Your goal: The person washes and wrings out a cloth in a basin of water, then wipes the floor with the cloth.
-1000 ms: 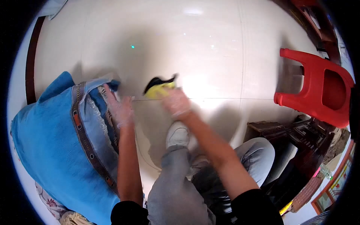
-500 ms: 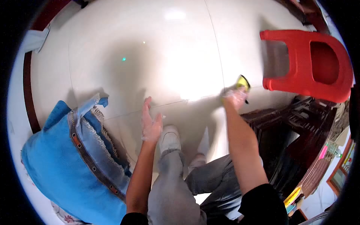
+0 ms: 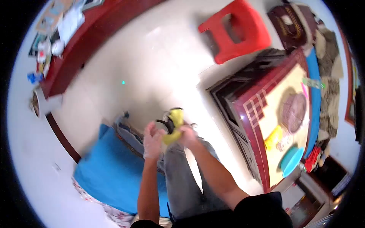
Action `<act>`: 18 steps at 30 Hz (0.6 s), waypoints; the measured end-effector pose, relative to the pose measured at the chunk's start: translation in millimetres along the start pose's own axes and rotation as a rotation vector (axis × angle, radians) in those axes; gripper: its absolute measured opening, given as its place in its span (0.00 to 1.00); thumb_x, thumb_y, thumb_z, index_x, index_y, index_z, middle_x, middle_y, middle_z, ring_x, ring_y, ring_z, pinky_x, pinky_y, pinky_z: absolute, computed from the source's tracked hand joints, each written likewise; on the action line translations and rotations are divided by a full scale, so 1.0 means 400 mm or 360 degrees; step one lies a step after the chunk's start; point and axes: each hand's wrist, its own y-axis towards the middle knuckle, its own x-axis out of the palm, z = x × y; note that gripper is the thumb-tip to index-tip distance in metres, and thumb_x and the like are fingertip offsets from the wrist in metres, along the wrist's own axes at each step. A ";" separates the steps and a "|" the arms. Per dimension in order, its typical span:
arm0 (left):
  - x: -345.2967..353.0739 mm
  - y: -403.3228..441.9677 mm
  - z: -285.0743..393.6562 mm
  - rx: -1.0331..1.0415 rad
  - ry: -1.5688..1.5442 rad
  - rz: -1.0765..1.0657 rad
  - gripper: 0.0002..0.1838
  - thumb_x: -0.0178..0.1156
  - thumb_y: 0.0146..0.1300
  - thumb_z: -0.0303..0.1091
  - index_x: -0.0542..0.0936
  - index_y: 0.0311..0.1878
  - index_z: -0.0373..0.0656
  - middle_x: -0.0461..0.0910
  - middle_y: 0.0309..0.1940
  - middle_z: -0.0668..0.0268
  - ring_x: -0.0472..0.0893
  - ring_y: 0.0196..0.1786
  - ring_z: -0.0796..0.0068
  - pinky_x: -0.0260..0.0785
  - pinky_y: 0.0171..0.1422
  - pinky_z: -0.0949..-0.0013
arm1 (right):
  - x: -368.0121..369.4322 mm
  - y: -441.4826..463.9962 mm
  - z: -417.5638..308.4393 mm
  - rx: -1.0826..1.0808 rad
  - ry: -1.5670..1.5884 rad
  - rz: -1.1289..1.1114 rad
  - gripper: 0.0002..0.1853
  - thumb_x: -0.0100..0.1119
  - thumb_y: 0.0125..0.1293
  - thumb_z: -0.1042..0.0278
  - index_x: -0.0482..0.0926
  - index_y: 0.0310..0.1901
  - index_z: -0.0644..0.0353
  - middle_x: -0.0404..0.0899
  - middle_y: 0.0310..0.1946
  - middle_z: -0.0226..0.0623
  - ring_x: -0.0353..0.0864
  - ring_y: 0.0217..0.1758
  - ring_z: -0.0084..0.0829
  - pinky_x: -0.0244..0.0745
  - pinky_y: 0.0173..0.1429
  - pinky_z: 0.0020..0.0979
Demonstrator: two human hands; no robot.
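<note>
Both hands wear thin see-through gloves. My right hand is closed on a yellow and black item, blurred and limp-looking, whose exact kind I cannot make out. It hangs in front of my knees, over the pale floor. My left hand is raised just left of it with fingers apart; whether it touches the item's black edge is unclear. Below and left of that hand, blue denim with a frayed edge and a dark belt-like band lies over a seat.
A red plastic stool stands on the tiled floor ahead. To the right, a dark wooden table bears a mesh food cover, a yellow packet and a turquoise basin. A red-brown counter with clutter runs along the upper left.
My right hand has brought the yellow and black item from near the stool back toward my body, close to my left hand. The view has turned right, showing the table top.
</note>
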 end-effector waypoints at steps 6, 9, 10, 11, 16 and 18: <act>0.219 -0.328 0.360 0.0461 0.0444 -0.1027 0.36 0.69 0.63 0.32 0.64 0.72 0.43 0.70 0.65 0.50 0.71 0.67 0.59 0.68 0.70 0.59 | 0.041 -0.726 -0.461 -0.0428 0.0553 0.0165 0.25 0.64 0.59 0.71 0.75 0.59 0.61 0.81 0.52 0.35 0.78 0.57 0.37 0.67 0.70 0.44; 0.387 -0.520 0.511 0.0451 0.0714 -0.1450 0.46 0.75 0.57 0.39 0.59 0.74 0.45 0.67 0.67 0.46 0.69 0.69 0.55 0.68 0.70 0.55 | -0.021 -0.955 -0.573 -0.0837 0.0700 0.0268 0.23 0.60 0.58 0.75 0.74 0.58 0.64 0.81 0.53 0.38 0.80 0.55 0.38 0.70 0.69 0.41; 0.450 -0.602 0.547 0.0449 0.0792 -0.1558 0.50 0.77 0.55 0.42 0.57 0.75 0.44 0.66 0.68 0.44 0.69 0.70 0.54 0.67 0.70 0.53 | -0.039 -1.051 -0.601 -0.0911 0.0817 0.0292 0.23 0.59 0.58 0.77 0.74 0.58 0.65 0.81 0.52 0.39 0.80 0.55 0.38 0.70 0.69 0.40; 0.496 -0.639 0.557 0.0483 0.0811 -0.1694 0.55 0.79 0.51 0.44 0.53 0.77 0.45 0.63 0.69 0.42 0.66 0.72 0.50 0.65 0.73 0.50 | -0.037 -1.132 -0.616 -0.1082 0.0816 0.0234 0.23 0.56 0.57 0.77 0.74 0.58 0.66 0.81 0.52 0.39 0.80 0.55 0.38 0.71 0.69 0.39; 0.709 -0.905 0.461 0.0800 0.0971 -0.2217 0.57 0.79 0.51 0.47 0.52 0.77 0.44 0.69 0.64 0.47 0.69 0.70 0.52 0.65 0.72 0.50 | -0.131 -1.507 -0.558 -0.1555 0.1101 -0.0133 0.27 0.52 0.54 0.75 0.72 0.60 0.64 0.79 0.55 0.43 0.78 0.60 0.42 0.67 0.72 0.48; 0.782 -1.033 0.407 0.1245 0.1314 -0.2382 0.55 0.78 0.53 0.47 0.53 0.77 0.44 0.73 0.61 0.51 0.74 0.66 0.56 0.71 0.67 0.52 | -0.199 -1.632 -0.511 -0.1764 0.1204 -0.0222 0.28 0.52 0.53 0.74 0.73 0.60 0.64 0.79 0.55 0.43 0.77 0.61 0.43 0.66 0.73 0.49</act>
